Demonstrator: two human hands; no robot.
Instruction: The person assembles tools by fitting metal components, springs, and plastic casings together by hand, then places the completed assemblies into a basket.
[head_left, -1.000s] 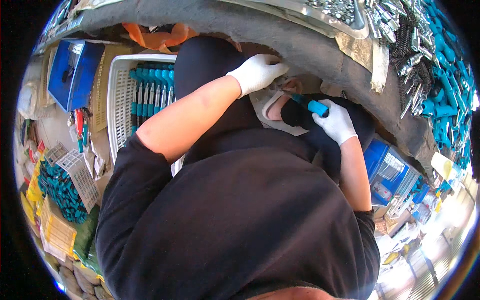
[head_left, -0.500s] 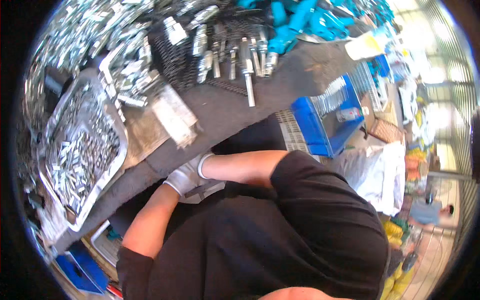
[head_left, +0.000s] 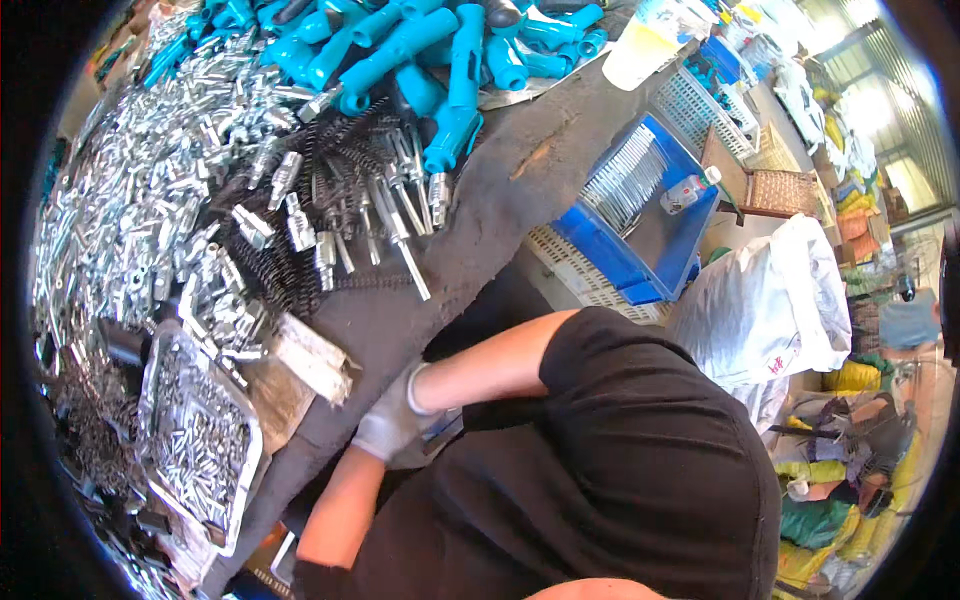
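A gloved hand (head_left: 392,425) sat curled at the near edge of the table (head_left: 480,230), below the dark mat; whether it was left or right, and whether it gripped anything, could not be told. The other hand was hidden under the black shirt. Nearest lay a metal tray of small silver parts (head_left: 195,440). Turquoise tool handles (head_left: 440,60) were heaped farther off, shafts (head_left: 390,215) fanned alongside. A blue crate (head_left: 640,215) stood on the cluttered workshop floor.

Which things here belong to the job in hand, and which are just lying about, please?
In hand: gloved hand, tray of silver parts, blue handles, black springs.
Lying about: blue crate, white sack, pale cup.
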